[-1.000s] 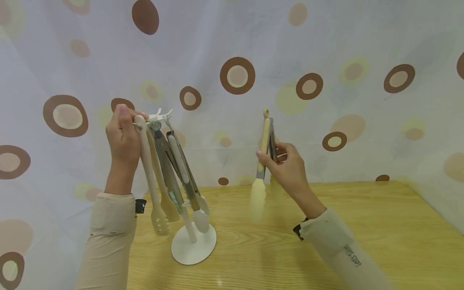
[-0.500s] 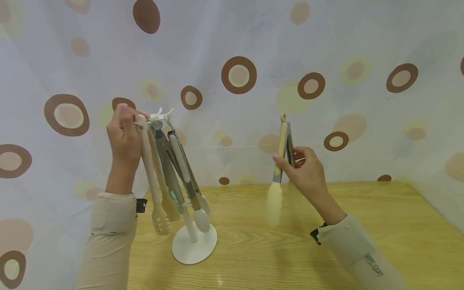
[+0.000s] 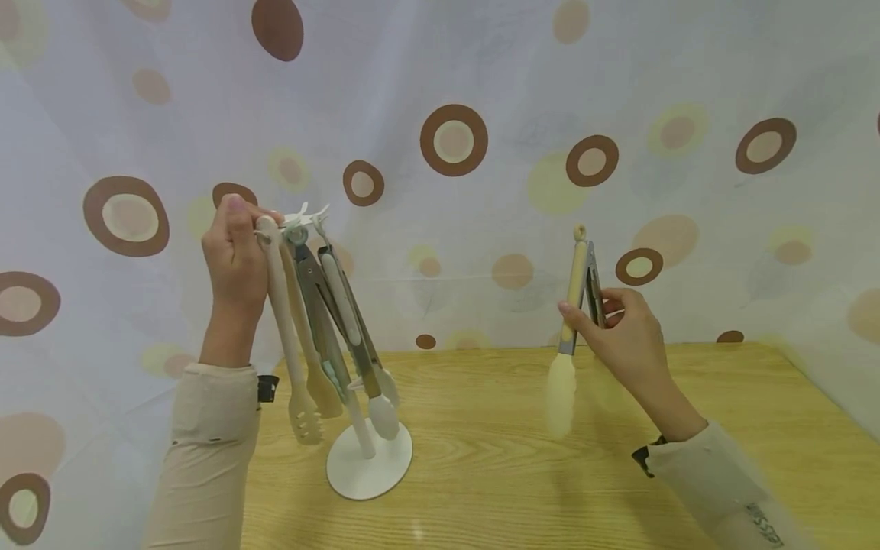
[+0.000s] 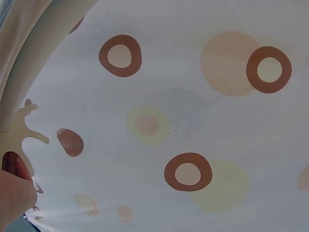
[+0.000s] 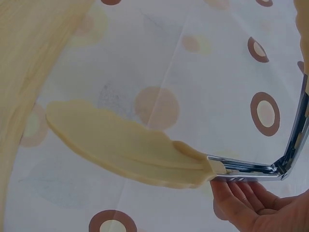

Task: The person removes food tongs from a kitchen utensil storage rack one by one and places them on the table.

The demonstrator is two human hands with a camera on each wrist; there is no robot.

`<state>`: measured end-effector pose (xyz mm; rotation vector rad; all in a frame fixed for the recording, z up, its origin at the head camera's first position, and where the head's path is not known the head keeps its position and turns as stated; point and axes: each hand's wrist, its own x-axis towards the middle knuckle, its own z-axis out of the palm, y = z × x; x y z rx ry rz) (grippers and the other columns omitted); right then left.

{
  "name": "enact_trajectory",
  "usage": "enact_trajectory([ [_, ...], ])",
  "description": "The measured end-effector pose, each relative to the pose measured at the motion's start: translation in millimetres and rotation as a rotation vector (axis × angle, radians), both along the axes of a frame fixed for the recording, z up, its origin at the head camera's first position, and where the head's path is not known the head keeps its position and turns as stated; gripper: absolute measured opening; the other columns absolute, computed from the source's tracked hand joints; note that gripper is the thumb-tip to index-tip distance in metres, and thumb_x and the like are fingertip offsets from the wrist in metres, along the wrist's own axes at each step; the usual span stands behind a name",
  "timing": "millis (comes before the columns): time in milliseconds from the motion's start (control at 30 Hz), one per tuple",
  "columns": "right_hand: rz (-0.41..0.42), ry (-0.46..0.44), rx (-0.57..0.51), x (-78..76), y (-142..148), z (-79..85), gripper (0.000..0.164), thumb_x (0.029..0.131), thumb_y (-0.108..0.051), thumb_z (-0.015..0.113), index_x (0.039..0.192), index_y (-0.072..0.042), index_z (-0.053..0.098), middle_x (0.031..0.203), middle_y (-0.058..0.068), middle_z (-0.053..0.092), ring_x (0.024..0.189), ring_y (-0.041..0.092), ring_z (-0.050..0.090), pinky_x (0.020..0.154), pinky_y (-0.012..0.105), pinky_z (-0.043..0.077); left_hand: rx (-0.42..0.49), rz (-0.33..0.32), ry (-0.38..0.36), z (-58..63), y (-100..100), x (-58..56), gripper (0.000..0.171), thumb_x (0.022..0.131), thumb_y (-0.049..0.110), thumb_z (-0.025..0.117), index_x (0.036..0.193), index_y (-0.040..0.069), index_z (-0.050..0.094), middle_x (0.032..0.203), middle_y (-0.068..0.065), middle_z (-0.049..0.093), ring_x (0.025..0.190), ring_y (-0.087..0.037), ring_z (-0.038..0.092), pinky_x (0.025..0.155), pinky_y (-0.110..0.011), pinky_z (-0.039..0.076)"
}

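Observation:
My left hand (image 3: 237, 267) grips the white hooked top (image 3: 299, 221) of a utensil stand at the left. Several utensils hang from it: a pale pasta fork (image 3: 302, 412), a beige one behind, and tongs with grey metal arms (image 3: 357, 344) and pale heads. The stand leans, its round white base (image 3: 369, 466) low over the table. At the right, my right hand (image 3: 629, 336) holds yellow tongs (image 3: 576, 298) upright, thumb on one arm and fingers on the other. Their heads point down. In the right wrist view the tongs' metal arms (image 5: 246, 166) spread apart at the hinge.
A wood-grain table (image 3: 474, 489) spans the lower part of the head view. Behind it hangs a white curtain (image 3: 385, 84) with brown and yellow circles, which also closes off the right side.
My right hand has moved steadily to the right and slightly down with the yellow tongs, away from the stand. My left hand and the stand stay nearly in place.

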<state>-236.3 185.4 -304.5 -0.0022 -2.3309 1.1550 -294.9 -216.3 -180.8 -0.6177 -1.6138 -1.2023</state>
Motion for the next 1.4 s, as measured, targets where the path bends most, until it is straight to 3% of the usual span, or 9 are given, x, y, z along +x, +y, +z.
enact_trajectory([
  [867, -0.075, -0.082, 0.109, 27.2, 56.3, -17.5, 0.076, 0.088, -0.050, 0.063, 0.133, 0.008, 0.044, 0.111, 0.021, 0.050, 0.088, 0.031, 0.052, 0.058, 0.033, 0.041, -0.001, -0.002, -0.005, 0.9, -2.5, -1.1, 0.038, 0.102, 0.009, 0.031, 0.074, 0.004, 0.057, 0.077, 0.016, 0.062, 0.064, -0.003, 0.052, 0.059, -0.018, 0.037],
  [1400, -0.077, -0.157, 0.168, 30.9, 86.0, -31.1, 0.077, 0.090, -0.050, 0.060, 0.131, 0.012, 0.043, 0.115, 0.029, 0.051, 0.092, 0.041, 0.054, 0.057, 0.033, 0.041, -0.005, 0.004, -0.007, 0.4, -2.6, -1.2, 0.037, 0.102, 0.009, 0.032, 0.076, 0.001, 0.057, 0.077, 0.016, 0.062, 0.065, -0.004, 0.052, 0.059, -0.018, 0.038],
])
